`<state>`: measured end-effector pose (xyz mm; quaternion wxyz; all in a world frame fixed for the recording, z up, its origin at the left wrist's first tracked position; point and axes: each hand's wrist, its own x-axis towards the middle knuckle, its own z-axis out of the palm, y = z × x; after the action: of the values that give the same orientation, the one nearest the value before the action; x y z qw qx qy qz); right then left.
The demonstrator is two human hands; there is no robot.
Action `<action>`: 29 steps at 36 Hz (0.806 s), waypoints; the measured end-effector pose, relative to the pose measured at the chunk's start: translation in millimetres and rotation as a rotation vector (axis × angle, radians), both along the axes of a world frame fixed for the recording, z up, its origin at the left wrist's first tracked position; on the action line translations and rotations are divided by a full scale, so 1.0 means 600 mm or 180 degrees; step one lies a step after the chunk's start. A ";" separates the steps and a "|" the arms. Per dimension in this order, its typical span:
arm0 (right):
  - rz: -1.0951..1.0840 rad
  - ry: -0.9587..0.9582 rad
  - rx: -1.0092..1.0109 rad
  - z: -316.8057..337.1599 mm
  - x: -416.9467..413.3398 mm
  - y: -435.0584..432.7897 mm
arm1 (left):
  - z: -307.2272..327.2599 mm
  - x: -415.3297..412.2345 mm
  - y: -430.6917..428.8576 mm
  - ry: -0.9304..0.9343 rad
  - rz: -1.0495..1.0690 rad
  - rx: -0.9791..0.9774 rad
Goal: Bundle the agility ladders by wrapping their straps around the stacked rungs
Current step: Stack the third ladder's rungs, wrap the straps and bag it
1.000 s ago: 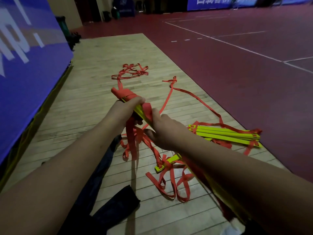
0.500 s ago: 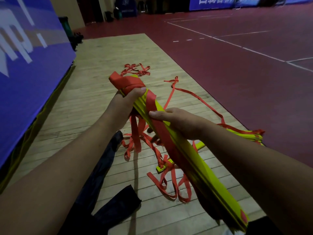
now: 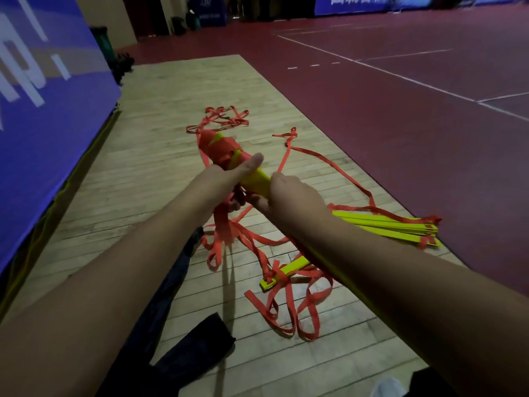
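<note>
Yellow stacked rungs (image 3: 259, 181), far end wrapped in red strap (image 3: 220, 147).

The rungs (image 3: 259, 181) are yellow-green, the straps (image 3: 218, 147) orange-red. The plank floor (image 3: 160, 156) is pale wood, the court (image 3: 400, 133) dark red with white lines, the upper-left banner (image 3: 48, 116) blue with white lettering.

The rung stack (image 3: 259, 181) sits between the left hand (image 3: 226, 179) and the right hand (image 3: 292, 196). A second stack (image 3: 395, 229) lies to the right on the floor (image 3: 160, 156).
</note>
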<state>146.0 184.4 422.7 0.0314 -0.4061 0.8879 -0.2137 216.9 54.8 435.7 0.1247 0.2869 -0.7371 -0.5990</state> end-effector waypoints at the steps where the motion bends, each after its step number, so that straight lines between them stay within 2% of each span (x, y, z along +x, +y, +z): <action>1: -0.0015 0.0212 0.0024 -0.004 0.004 -0.001 | -0.003 -0.003 0.002 -0.0067 0.0127 -0.0169; 4: 0.0062 0.0361 0.0016 -0.006 0.011 -0.003 | -0.007 -0.007 0.001 -0.0003 0.0471 -0.0278; 8: 0.0204 0.0244 -0.0228 0.008 0.012 -0.004 | 0.001 -0.007 0.002 0.0656 0.0627 -0.0558; 10: 0.0406 -0.0336 -0.0530 0.016 0.001 0.000 | 0.005 -0.001 0.002 0.0956 0.0414 -0.0722; 12: 0.0582 -0.1331 -0.0832 0.017 -0.012 0.008 | 0.009 0.005 0.003 0.1174 0.0137 -0.0827; 15: 0.0945 -0.2681 -0.0780 0.008 -0.024 0.025 | 0.011 0.011 0.002 0.1361 -0.0165 -0.0922; 17: 0.1376 -0.3067 -0.0637 0.001 -0.028 0.031 | 0.009 0.013 0.000 0.1367 -0.0373 -0.0983; 19: 0.1460 -0.2947 -0.0592 -0.002 -0.027 0.032 | 0.008 0.018 -0.003 0.1317 -0.0521 -0.0931; 22: 0.1098 -0.2633 -0.0805 0.002 -0.021 0.028 | 0.020 0.022 -0.015 0.1105 -0.0701 -0.0808; 27: 0.0555 -0.1767 -0.0759 0.010 -0.019 0.016 | 0.033 0.037 -0.028 0.0083 -0.0660 -0.0740; 29: 0.0346 -0.1504 -0.0534 0.005 -0.023 0.012 | 0.026 0.035 -0.026 -0.0042 -0.0639 -0.0256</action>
<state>132.2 191.5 425.8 0.2156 -0.3933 0.8120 -0.3736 237.9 38.9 451.5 0.0706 0.2104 -0.7863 -0.5766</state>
